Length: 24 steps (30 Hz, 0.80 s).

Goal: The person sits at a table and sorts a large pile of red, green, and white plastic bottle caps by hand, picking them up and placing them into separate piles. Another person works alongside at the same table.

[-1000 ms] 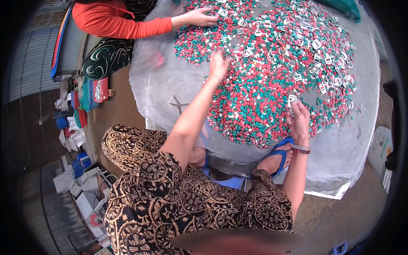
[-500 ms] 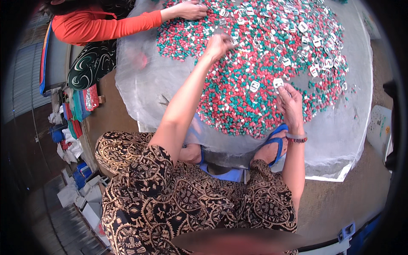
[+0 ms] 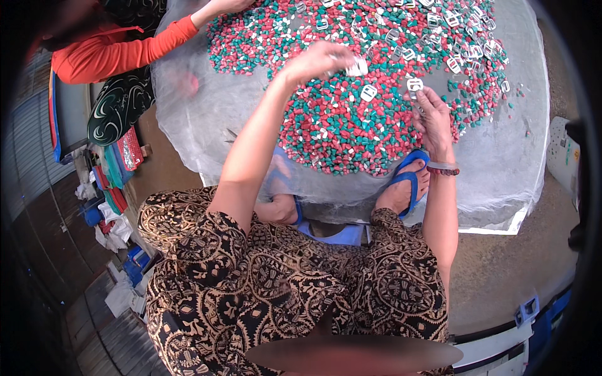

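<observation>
My left hand [image 3: 318, 61] is above the middle of a wide spread of small red, green and white pebble-like pieces [image 3: 342, 138]. Its fingers are somewhat blurred, with a flat white slotted plastic piece [image 3: 357, 67] at the fingertips. Farther right, my right hand [image 3: 433, 119] pinches another white slotted plastic piece [image 3: 414, 85] between thumb and fingers, held upright over the pebbles. A similar slotted piece [image 3: 369, 93] lies on the pebbles between my hands.
More slotted pieces [image 3: 454, 64] lie scattered at the far right. A translucent plastic sheet [image 3: 495, 169] spreads under everything. My feet in blue sandals [image 3: 411, 188] are at its near edge. At the far left, another person's red-sleeved arm [image 3: 157, 47] reaches over the sheet.
My left hand has shifted right over the pebbles, and a white slotted piece now shows at its fingertips. My right hand keeps its piece. The whole view has shifted.
</observation>
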Tool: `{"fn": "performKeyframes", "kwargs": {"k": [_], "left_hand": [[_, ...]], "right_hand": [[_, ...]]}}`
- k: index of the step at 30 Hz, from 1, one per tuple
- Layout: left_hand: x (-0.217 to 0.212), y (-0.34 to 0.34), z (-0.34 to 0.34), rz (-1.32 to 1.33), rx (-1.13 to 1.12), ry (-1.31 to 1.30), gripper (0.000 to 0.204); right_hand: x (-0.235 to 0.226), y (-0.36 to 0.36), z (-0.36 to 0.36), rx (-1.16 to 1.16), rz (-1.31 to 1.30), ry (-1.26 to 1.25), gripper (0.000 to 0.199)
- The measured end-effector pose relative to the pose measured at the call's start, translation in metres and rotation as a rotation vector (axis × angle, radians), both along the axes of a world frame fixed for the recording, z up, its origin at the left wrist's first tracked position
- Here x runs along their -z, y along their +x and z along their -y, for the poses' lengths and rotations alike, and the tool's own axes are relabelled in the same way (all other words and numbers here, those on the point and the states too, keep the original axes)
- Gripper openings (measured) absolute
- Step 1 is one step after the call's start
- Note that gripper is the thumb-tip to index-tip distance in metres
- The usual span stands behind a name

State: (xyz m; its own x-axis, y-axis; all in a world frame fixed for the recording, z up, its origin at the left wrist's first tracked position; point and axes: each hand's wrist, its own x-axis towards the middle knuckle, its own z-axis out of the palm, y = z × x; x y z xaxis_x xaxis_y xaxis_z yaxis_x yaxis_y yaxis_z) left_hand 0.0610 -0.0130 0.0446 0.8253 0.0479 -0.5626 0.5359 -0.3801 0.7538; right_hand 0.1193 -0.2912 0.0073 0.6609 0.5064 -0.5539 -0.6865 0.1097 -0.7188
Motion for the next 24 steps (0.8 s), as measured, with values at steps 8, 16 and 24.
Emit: {"fn": "performKeyframes", "kwargs": {"k": [8, 16, 24], "left_hand": [[0.033, -0.008, 0.056, 0.040, 0.204, 0.258, 0.042], [0.019, -0.025, 0.089, 0.113, 0.389, 0.542, 0.028], [0.001, -0.029, 0.059, 0.222, 0.133, 0.329, 0.030]], "right_hand": [[0.019, -0.028, -0.016, 0.004, -0.052, -0.090, 0.013], [0.028, -0.029, -0.004, -0.017, -0.094, -0.013, 0.009], [0.013, -0.026, -0.004, -0.032, -0.088, -0.046, 0.014]]}}
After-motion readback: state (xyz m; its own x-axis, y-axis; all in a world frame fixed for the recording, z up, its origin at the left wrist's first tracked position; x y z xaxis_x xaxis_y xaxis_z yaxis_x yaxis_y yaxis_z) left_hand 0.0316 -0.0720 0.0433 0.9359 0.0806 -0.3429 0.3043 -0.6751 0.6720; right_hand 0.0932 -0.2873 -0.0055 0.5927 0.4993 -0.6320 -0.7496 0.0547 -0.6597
